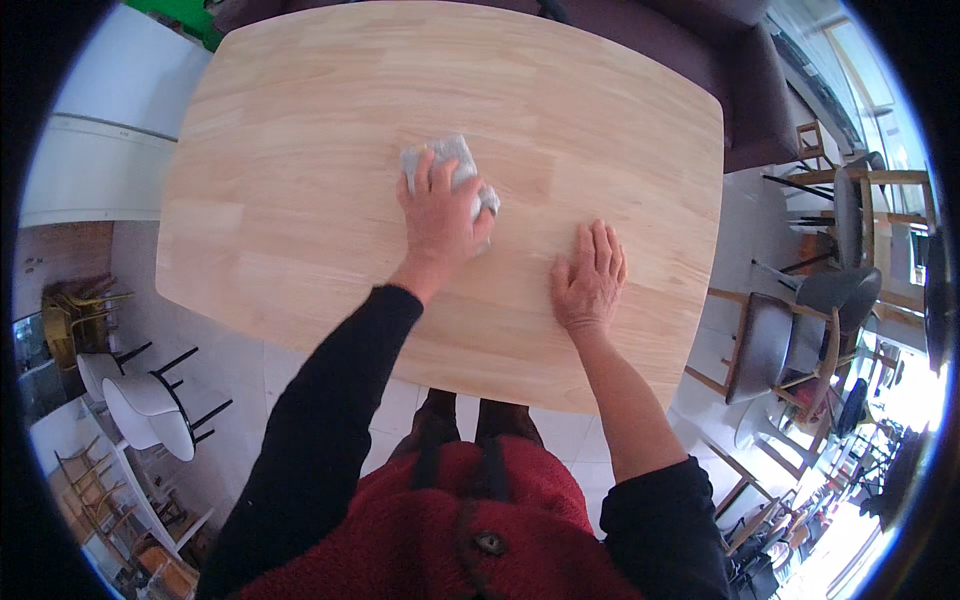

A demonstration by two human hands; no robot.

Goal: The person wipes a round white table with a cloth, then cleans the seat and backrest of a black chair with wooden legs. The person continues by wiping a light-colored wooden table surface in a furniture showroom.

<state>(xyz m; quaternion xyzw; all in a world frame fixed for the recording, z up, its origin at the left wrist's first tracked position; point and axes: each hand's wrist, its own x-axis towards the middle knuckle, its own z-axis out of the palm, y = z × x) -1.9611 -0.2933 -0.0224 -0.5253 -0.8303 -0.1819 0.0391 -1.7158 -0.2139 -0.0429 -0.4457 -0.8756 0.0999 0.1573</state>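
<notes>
A light wooden tabletop [322, 97] with rounded corners lies before me. Near its middle, my left hand [442, 210] presses on a crumpled grey cloth [454, 150], whose edges stick out past the fingertips and beside the thumb. Part of the cloth is hidden beneath the palm. To the right, my right hand [590, 277] rests palm down on the bare wood, holding nothing, with the thumb apart from the fingers.
A dark upholstered sofa [757, 97] stands beyond the table's far right edge. White cabinets [105, 165] are at the left. White chairs [146, 409] stand lower left, and several wooden chairs, one with a dark seat [759, 349], crowd the right side.
</notes>
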